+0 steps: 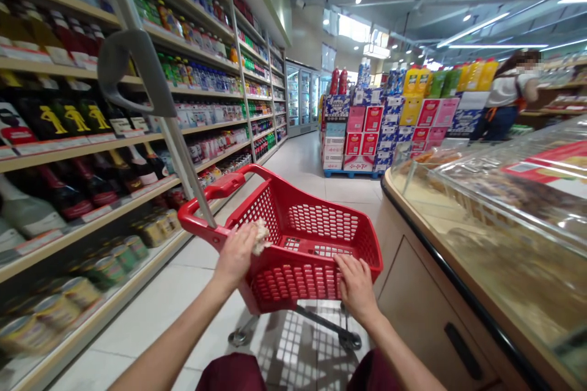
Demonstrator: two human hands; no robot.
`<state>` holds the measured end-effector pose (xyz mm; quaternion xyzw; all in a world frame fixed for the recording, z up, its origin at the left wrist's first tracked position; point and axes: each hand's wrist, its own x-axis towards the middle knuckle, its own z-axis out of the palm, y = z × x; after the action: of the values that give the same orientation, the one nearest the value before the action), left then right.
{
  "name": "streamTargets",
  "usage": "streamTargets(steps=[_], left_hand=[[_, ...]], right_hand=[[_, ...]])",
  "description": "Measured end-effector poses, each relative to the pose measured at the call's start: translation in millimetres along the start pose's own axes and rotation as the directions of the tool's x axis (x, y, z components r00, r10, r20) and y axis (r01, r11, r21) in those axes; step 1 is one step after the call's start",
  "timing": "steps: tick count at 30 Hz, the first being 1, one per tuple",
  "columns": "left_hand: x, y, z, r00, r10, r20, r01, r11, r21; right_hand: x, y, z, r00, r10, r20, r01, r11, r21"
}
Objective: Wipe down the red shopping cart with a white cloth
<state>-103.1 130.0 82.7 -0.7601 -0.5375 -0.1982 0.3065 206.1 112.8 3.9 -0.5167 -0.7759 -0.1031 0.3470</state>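
A red plastic shopping cart with perforated basket walls stands in front of me on small wheels. A grey pole with a looped grey handle rises from its left end. Pressed to the basket's near rim at the left is my left hand, closed on a crumpled whitish cloth. Farther right along the same rim rests my right hand, its fingers stretched out over the edge and holding nothing. The inside of the basket shows only its slotted floor and walls.
Shelves of bottles and cans line the left. At right stands a wooden counter with clear covers, close to the cart. Stacked drink cartons sit on a blue pallet ahead. A person stands beyond the counter.
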Motion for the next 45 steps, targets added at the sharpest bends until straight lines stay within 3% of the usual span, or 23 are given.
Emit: streamTargets(steps=[2, 4, 8, 10, 17, 23, 26, 28, 30, 32, 35, 37, 40, 43, 45], left_hand=[[-3.7, -26.0, -6.4, 0.997, -0.066, -0.036, 0.067, 0.997, 0.022], [-6.9, -26.0, -6.7, 0.996, -0.073, -0.059, 0.075, 0.997, 0.027], [-4.8, 29.5, 8.0, 0.998, 0.048, -0.029, -0.048, 0.999, -0.015], [-1.3, 45.8, 12.6, 0.995, 0.097, 0.003, -0.097, 0.994, -0.043], [-1.3, -0.3, 3.7, 0.993, -0.094, -0.067, 0.096, 0.995, 0.012], [2.8, 56.0, 13.8, 0.997, 0.071, 0.021, -0.067, 0.989, -0.129], [2.3, 33.7, 9.8, 0.998, 0.067, 0.021, -0.064, 0.991, -0.113], [0.2, 6.8, 5.6, 0.999, -0.017, -0.028, 0.015, 0.998, -0.054], [-1.3, -4.4, 3.7, 0.994, -0.083, -0.07, 0.082, 0.996, -0.017], [-1.1, 10.6, 5.9, 0.996, -0.068, -0.064, 0.067, 0.998, -0.018], [2.9, 55.9, 13.3, 0.999, 0.05, -0.011, -0.051, 0.996, -0.069], [4.8, 68.8, 15.3, 0.996, 0.094, 0.001, -0.093, 0.991, -0.099], [1.6, 40.0, 10.2, 0.999, 0.031, -0.039, -0.034, 0.996, -0.087], [-4.3, 0.2, 3.7, 0.986, -0.126, -0.107, 0.125, 0.992, -0.021], [-6.5, 1.0, 3.7, 0.983, -0.145, -0.11, 0.145, 0.989, -0.009]], right_hand=[[-0.6, -1.9, 1.0, 1.0, 0.01, -0.018, -0.01, 1.0, 0.002], [-1.1, -4.1, 3.7, 0.999, 0.023, -0.044, -0.023, 1.0, -0.007], [-1.0, -4.1, 7.9, 0.998, 0.011, -0.061, -0.012, 1.0, -0.024], [-0.7, -1.8, 7.4, 0.999, -0.016, -0.042, 0.015, 1.0, -0.02], [-1.6, -1.2, 6.8, 1.0, 0.008, -0.022, -0.008, 1.0, -0.014], [-1.3, -0.4, 8.3, 0.999, -0.027, -0.035, 0.026, 0.999, -0.019], [-1.7, 0.2, 5.3, 0.999, -0.029, -0.019, 0.028, 0.999, -0.016], [-2.4, -0.5, 5.3, 1.0, -0.022, -0.021, 0.022, 1.0, -0.012], [-3.1, -1.6, 7.4, 0.999, -0.005, -0.034, 0.004, 1.0, -0.012], [-3.4, -2.3, 10.3, 0.998, 0.004, -0.058, -0.005, 1.0, -0.025], [-3.1, -1.1, 11.4, 0.998, -0.02, -0.057, 0.018, 0.999, -0.041], [-2.7, 0.4, 9.2, 0.999, -0.039, -0.026, 0.038, 0.998, -0.042], [-2.7, 1.0, 5.1, 0.999, -0.048, 0.006, 0.048, 0.998, -0.041], [-3.2, -1.3, 5.3, 1.0, -0.024, -0.015, 0.024, 0.999, -0.037], [-3.6, -2.7, 7.6, 0.999, 0.002, -0.044, -0.003, 0.999, -0.035]])
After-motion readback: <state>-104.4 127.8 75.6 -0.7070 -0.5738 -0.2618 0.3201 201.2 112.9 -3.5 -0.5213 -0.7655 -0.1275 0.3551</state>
